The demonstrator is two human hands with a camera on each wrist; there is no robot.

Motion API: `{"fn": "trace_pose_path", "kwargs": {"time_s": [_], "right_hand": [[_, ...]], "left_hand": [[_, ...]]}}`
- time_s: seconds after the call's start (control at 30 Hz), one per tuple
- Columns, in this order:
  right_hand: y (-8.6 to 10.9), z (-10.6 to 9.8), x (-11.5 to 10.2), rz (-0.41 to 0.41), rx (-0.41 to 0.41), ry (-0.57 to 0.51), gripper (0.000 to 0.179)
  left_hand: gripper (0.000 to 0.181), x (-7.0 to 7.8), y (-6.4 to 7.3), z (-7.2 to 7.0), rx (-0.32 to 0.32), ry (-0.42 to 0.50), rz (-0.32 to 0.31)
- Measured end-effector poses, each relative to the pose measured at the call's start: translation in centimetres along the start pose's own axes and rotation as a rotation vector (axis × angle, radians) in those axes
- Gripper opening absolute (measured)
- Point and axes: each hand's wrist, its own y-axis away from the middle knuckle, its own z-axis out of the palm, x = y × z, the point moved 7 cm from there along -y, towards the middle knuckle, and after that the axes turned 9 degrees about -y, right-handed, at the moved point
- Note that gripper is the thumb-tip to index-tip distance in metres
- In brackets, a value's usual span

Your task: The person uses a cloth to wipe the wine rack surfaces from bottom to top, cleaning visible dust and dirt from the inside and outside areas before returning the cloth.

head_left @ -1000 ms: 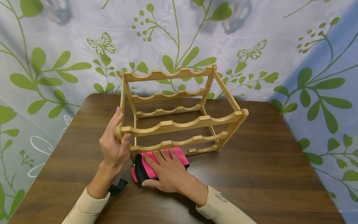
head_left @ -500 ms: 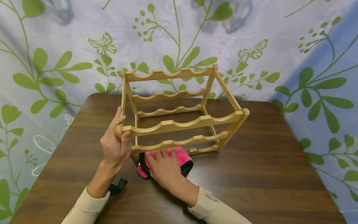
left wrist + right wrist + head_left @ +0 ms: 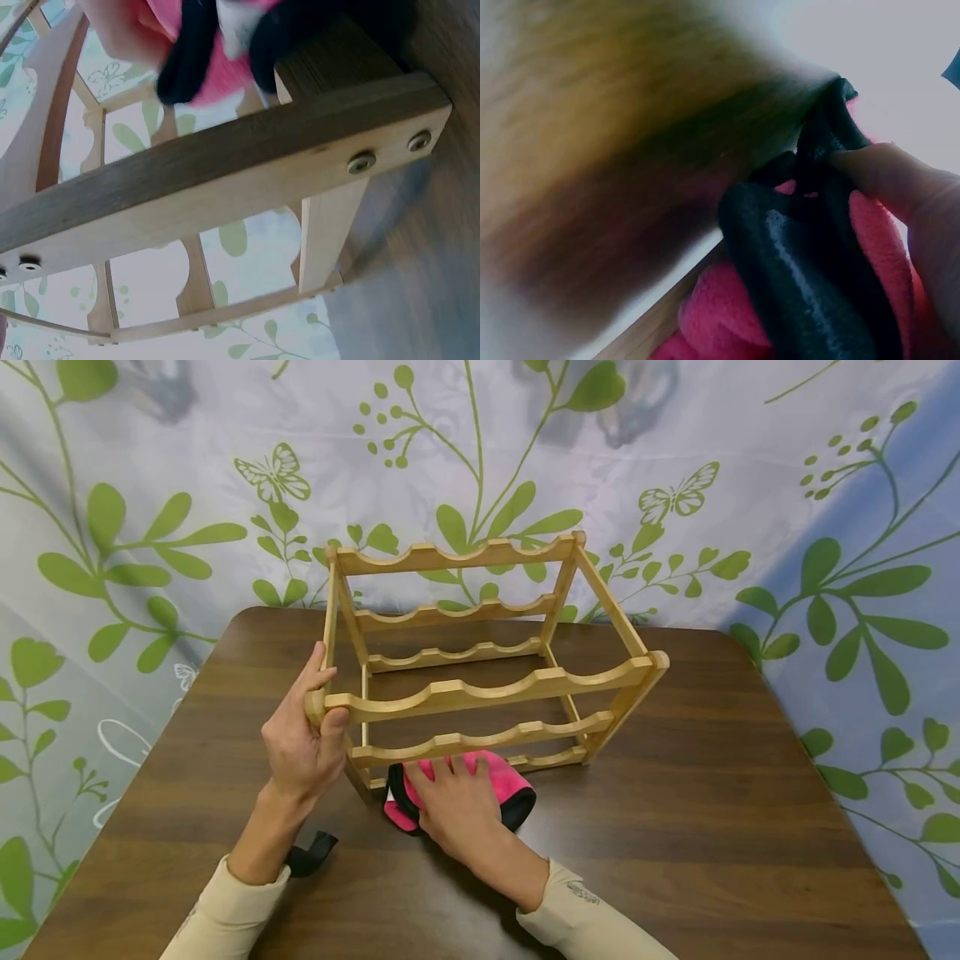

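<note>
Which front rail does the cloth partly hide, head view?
The lowest front rail: the pink cloth covers part of it, while the top rail and middle rail have none over them.

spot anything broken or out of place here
Nothing visible looks damaged or spilled. The wooden rack is turned askew on the table, but the left hand grips it and the right hand holds a pink cloth, so that looks deliberate.
</note>
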Motion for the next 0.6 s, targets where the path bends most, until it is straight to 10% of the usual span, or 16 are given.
{"fn": "trace_pose_path", "kwargs": {"time_s": [0.6], "right_hand": [[1.8,-1.1,1.7,-0.092,0.127,-0.021,0.039]], "left_hand": [[0.07,-0.6,-0.6,0.1,-0.01,0.031,0.003]]}}
